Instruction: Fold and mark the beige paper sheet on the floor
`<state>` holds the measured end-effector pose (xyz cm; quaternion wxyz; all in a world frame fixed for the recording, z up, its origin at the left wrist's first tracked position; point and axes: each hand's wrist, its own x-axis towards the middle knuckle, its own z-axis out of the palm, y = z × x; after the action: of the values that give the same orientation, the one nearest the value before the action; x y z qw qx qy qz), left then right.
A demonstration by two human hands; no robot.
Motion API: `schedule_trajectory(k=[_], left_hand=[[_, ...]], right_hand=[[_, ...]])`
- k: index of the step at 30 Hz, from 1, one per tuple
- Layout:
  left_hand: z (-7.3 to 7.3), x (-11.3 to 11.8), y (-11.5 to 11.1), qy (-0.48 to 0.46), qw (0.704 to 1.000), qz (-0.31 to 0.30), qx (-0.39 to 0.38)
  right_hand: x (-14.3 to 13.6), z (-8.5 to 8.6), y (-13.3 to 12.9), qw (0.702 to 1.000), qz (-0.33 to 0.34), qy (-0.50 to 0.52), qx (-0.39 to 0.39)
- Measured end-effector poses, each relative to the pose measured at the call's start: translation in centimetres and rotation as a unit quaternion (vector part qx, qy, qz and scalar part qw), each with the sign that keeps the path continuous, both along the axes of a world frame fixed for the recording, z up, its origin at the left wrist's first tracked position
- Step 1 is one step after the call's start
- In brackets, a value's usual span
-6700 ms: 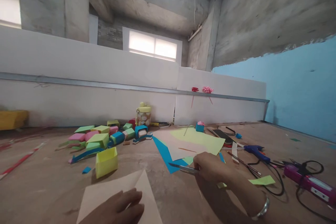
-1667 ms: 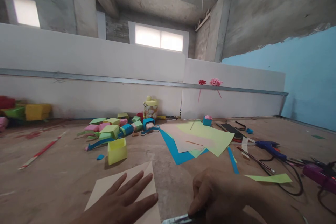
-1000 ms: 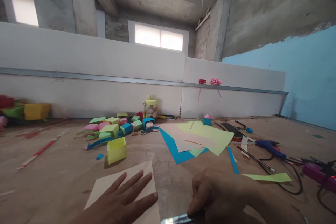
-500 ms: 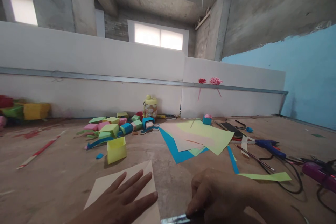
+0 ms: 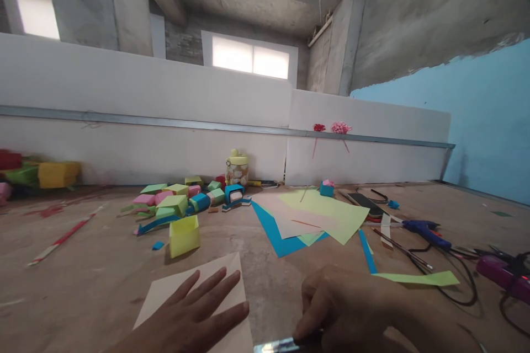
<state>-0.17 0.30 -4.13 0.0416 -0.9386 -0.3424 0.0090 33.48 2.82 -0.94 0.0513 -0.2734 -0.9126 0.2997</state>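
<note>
My left hand lay flat on the beige paper, fingers spread and pressed down, gripping nothing. The paper rested on the table at 7 o'clock in the view, its far corner pointing toward 12 o'clock and its near edge running off the bottom of the frame. My right hand was curled closed over the dark handle of a metal tool, with the shiny blade projecting toward 9 o'clock at the bottom edge. I could not tell what kind of tool it was, since most of it lay out of frame. The blade tip sat just beside the right edge of the paper; contact could not be confirmed.

Bare table surface lay open between the paper and the yellow box at 11 o'clock. A stack of coloured sheets occupied the area at 12 to 1 o'clock, well apart from both hands. A green strip lay near my right wrist at 3 o'clock. The blue glue gun and its cables bounded the right side. A pile of small paper boxes lay beyond the yellow box. The table's left side, toward 9 o'clock, carried only a red strip.
</note>
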Motion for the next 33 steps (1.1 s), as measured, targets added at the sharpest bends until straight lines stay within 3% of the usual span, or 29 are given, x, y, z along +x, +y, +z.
schedule_trajectory(k=[9, 19, 25, 29, 33], left_hand=[[0.3, -0.1, -0.5, 0.007, 1.0, -0.002, -0.009], [-0.3, -0.1, 0.1, -0.015, 1.0, -0.006, 0.021], [-0.4, -0.5, 0.1, -0.031, 1.0, 0.0, -0.006], [-0.4, -0.5, -0.1, -0.058, 0.998, -0.006, -0.018], [0.2, 0.0, -0.4, -0.034, 0.995, 0.037, -0.088]], right_hand=[[-0.4, -0.9, -0.3, 1.0, -0.021, -0.005, 0.009], [-0.6, -1.1, -0.3, 0.999, 0.01, 0.003, 0.035], [-0.8, -1.8, -0.2, 0.998, 0.038, 0.032, 0.04], [-1.5, -0.6, -1.0, 0.998, 0.054, 0.029, 0.016], [-3.1, 2.1, -3.0, 0.997, -0.052, -0.037, -0.043]])
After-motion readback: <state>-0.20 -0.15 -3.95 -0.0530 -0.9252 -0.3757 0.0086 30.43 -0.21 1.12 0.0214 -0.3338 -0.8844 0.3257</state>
